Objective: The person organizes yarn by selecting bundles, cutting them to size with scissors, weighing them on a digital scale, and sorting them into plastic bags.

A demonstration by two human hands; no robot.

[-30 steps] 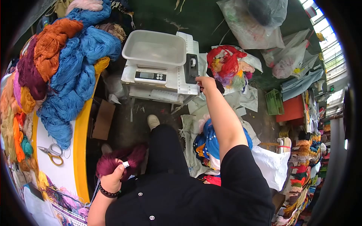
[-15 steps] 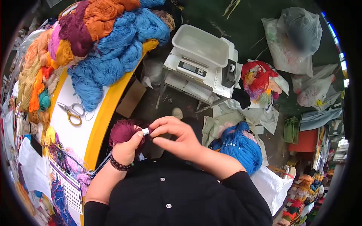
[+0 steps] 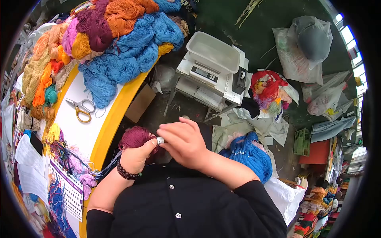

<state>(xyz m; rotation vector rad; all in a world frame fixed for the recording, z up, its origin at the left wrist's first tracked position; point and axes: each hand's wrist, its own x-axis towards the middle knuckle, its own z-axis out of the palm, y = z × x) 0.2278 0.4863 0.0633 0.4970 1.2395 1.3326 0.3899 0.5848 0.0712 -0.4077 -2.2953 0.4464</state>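
My left hand (image 3: 135, 158) is closed around a skein of maroon yarn (image 3: 137, 137), its thumb pressed along the near side. A small white paper label (image 3: 160, 140) wraps the skein's end just past the thumb tip. Over that end bends my right hand (image 3: 183, 141), back of the hand up, its fingers against the label; the thumb is mostly hidden below. Dark beads circle my left wrist. To the left, gold-and-grey scissors (image 3: 81, 109) lie on the white table (image 3: 73, 131) with its yellow edge.
Blue skeins (image 3: 127, 63) are heaped on the table with orange and maroon ones. A scale with a plastic tray (image 3: 214, 51) stands ahead on a small stand. Blue yarn (image 3: 250, 156) lies at right, and plastic bags (image 3: 297, 59) sit on the floor. A shade card (image 3: 67, 186) lies nearby.
The fingers of my right hand have come together and closed over the label; before, thumb and forefinger were apart. My left hand still grips the skein. The view has shifted slightly.
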